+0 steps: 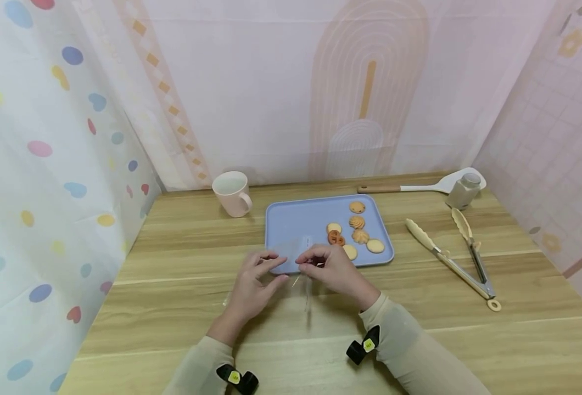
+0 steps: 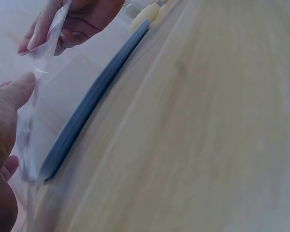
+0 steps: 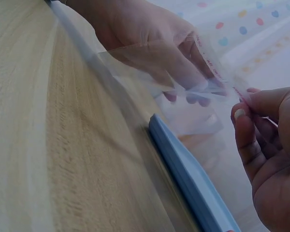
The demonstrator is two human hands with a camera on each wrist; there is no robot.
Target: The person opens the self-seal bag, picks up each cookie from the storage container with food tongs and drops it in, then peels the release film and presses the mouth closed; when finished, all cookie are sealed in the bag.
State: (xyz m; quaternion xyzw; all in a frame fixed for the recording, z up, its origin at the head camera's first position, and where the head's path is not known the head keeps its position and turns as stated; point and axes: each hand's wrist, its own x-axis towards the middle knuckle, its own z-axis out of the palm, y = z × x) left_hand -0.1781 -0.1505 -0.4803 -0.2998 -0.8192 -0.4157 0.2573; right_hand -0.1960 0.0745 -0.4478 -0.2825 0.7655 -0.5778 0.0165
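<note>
A clear plastic bag [image 2: 36,108] is held up between my hands over the near edge of the blue tray [image 1: 296,214]. Thumb and fingers of my right hand [image 1: 334,270] pinch its edge, at the end of the strip [image 3: 222,75] with small red print. My left hand [image 1: 253,285] is at the bag's other side, thumb and index finger spread apart. Through the film in the right wrist view, the left fingers [image 3: 183,70] appear extended. Several cookies [image 1: 360,236] of different shapes lie on the tray's right half.
A pink mug [image 1: 231,196] stands behind the tray on the left. On the right lie opened tongs [image 1: 461,270]. A white spatula [image 1: 421,187] with a wooden handle lies along the back, beside a greyish jar [image 1: 464,192]. Curtains border the table at the back and sides.
</note>
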